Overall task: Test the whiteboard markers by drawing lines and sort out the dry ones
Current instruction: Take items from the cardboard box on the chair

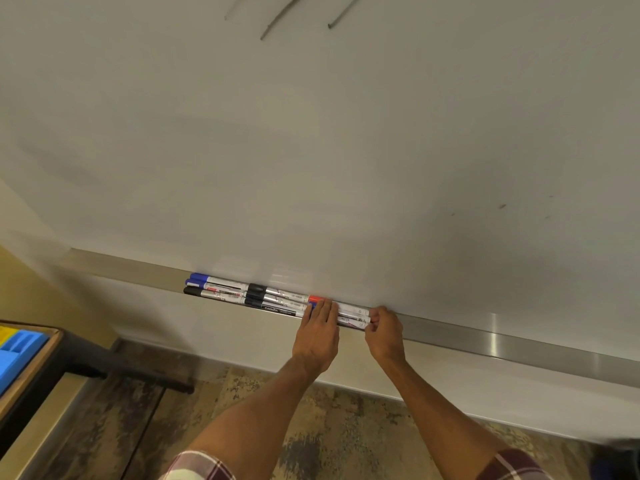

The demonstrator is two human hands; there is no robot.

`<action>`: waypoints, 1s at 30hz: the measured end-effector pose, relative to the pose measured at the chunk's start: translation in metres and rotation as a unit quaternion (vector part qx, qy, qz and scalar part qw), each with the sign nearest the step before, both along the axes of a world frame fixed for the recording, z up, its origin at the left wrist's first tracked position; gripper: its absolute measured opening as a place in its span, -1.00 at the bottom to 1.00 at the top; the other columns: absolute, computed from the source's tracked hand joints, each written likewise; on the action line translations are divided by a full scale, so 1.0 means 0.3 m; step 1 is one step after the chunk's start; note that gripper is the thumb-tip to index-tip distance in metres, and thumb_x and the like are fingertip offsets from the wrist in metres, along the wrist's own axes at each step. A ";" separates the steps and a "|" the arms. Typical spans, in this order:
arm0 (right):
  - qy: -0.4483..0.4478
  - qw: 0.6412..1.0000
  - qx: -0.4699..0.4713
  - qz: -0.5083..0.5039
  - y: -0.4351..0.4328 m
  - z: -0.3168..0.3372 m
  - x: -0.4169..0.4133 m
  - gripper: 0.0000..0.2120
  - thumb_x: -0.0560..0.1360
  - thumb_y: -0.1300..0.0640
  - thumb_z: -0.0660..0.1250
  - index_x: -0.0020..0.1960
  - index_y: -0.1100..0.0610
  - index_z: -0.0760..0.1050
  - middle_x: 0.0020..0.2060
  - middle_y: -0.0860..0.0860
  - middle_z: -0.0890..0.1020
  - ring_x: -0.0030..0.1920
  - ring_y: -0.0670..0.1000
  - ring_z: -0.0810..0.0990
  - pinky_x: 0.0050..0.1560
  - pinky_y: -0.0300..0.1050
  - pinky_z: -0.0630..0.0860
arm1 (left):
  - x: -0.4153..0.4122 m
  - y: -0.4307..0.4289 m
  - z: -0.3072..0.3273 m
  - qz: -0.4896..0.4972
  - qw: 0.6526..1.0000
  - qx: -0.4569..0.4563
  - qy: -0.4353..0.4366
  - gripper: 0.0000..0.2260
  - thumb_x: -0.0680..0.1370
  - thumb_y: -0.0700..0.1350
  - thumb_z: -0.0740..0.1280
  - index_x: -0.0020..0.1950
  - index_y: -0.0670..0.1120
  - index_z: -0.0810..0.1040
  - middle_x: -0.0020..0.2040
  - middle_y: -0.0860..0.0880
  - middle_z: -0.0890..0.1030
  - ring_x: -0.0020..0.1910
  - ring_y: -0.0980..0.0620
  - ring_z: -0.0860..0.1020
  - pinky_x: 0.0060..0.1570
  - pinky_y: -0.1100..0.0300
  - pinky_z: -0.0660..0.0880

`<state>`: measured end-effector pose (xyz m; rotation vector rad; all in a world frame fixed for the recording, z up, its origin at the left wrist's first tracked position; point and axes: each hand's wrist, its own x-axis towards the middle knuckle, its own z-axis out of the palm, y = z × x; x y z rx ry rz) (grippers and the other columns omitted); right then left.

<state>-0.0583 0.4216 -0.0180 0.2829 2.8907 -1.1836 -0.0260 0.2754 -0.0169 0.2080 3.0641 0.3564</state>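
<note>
Your left hand (317, 329) lies flat-fingered on the markers (242, 294) lined along the metal tray (485, 337) while your right hand (384, 332) pinches one's end; they're light, stiff and likely to roll, so grip mid-barrel.

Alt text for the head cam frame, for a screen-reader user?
Two hands work a cluster of markers on the metal tray of a whiteboard: the left hand lays straight fingers on them, the right hand pinches their right ends. More blue- and black-capped markers lie further left; three grey lines mark the board's top.
</note>
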 end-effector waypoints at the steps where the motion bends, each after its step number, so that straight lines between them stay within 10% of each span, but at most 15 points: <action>1: 0.001 1.000 0.003 -0.002 -0.002 0.004 0.003 -0.85 0.45 0.41 0.31 -0.03 0.23 0.48 -0.06 0.16 0.55 -0.05 0.12 0.56 -0.06 -0.18 0.51 | 0.001 -0.001 0.003 -0.001 1.000 0.002 0.001 -0.52 0.71 -0.04 0.00 0.60 -0.14 0.00 0.60 -0.11 0.05 0.58 -0.05 -0.02 0.48 0.08 -0.24; 20: 0.064 0.963 0.194 0.177 -0.167 0.086 0.103 -0.46 0.53 -0.14 0.25 0.42 0.11 0.29 0.33 0.07 0.44 0.33 0.06 0.41 0.35 -0.07 0.33 | 0.057 -0.212 0.104 0.092 0.994 -0.045 -0.036 -0.42 0.67 0.20 -0.13 0.61 -0.08 -0.07 0.61 -0.05 -0.01 0.58 -0.03 -0.10 0.48 -0.05 -0.29; 26: 0.094 0.918 0.245 0.297 -0.303 0.109 0.131 -0.17 0.48 -0.37 -0.35 0.51 0.10 0.16 0.47 0.07 0.28 0.47 0.05 0.20 0.48 -0.03 0.03 | 0.156 -0.337 0.144 0.155 0.985 -0.063 -0.039 -0.38 0.65 0.24 -0.17 0.61 -0.09 -0.10 0.61 -0.05 -0.06 0.58 -0.03 -0.14 0.50 -0.09 -0.28; 30: 0.097 0.897 0.234 0.362 -0.414 0.145 0.145 -0.33 0.56 -0.30 -0.07 0.52 0.08 0.11 0.49 0.05 0.22 0.49 0.04 0.16 0.48 -0.03 0.07 | 0.238 -0.429 0.172 0.218 0.972 -0.075 -0.043 -0.35 0.63 0.28 -0.19 0.61 -0.09 -0.10 0.61 -0.06 -0.05 0.58 -0.06 -0.11 0.52 -0.11 -0.25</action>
